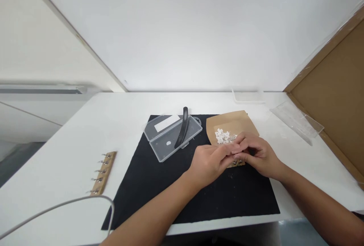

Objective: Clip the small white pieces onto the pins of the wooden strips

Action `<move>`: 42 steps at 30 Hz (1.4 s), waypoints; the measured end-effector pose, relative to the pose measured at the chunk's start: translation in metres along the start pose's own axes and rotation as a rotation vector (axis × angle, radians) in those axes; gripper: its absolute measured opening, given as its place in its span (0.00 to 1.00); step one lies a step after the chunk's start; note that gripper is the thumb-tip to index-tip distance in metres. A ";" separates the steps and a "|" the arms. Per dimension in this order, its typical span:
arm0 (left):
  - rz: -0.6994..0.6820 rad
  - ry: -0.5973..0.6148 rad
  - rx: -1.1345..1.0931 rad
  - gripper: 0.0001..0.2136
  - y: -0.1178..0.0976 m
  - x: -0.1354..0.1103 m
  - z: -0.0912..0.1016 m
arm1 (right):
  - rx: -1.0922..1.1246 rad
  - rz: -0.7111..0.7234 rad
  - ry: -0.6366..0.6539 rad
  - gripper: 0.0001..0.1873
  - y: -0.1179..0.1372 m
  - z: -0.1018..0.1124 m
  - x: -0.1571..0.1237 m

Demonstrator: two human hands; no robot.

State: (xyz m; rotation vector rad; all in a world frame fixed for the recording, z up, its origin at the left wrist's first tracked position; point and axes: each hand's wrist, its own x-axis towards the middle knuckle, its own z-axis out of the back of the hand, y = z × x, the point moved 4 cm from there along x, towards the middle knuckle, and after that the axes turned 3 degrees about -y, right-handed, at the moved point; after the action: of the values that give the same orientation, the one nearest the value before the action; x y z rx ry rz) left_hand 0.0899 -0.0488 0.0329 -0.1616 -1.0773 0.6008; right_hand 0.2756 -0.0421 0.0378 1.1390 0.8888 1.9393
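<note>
My left hand [212,160] and my right hand [258,155] meet at the fingertips over the front of a brown paper tray [251,122]. Both have their fingers pinched together; whatever lies between them is hidden. Small white pieces [223,136] are heaped on the tray just behind my fingers. Right below the fingertips, small shiny metal parts [237,162] show on a tan strip, partly covered by my hands. To the left lies an opened clear plastic case [160,151], with a dark curved handle [183,128] resting across it.
A black mat [150,189] lies under the work on the white table. At left stands a tan strip with several metal clips [104,174], near a grey cable [71,201]. Clear plastic pieces [298,120] and a cardboard panel [335,98] are at right.
</note>
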 end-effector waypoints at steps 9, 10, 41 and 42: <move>0.480 0.015 0.675 0.14 0.055 0.012 0.038 | -0.214 -0.153 -0.254 0.06 -0.017 0.023 -0.010; 0.549 0.069 0.768 0.15 0.065 0.012 0.042 | -0.235 -0.169 -0.266 0.07 -0.019 0.025 -0.009; 0.137 0.095 0.092 0.12 0.029 0.009 0.001 | -0.604 -0.014 -0.286 0.06 -0.015 0.009 -0.001; 0.138 0.108 0.062 0.12 0.028 0.008 -0.001 | -0.629 -0.011 -0.300 0.07 -0.015 0.009 0.000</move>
State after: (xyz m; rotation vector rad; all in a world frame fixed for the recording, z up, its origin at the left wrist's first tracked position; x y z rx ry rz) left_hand 0.0823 -0.0205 0.0277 -0.2128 -0.9474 0.7408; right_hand 0.2873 -0.0330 0.0289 0.9897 0.1014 1.7822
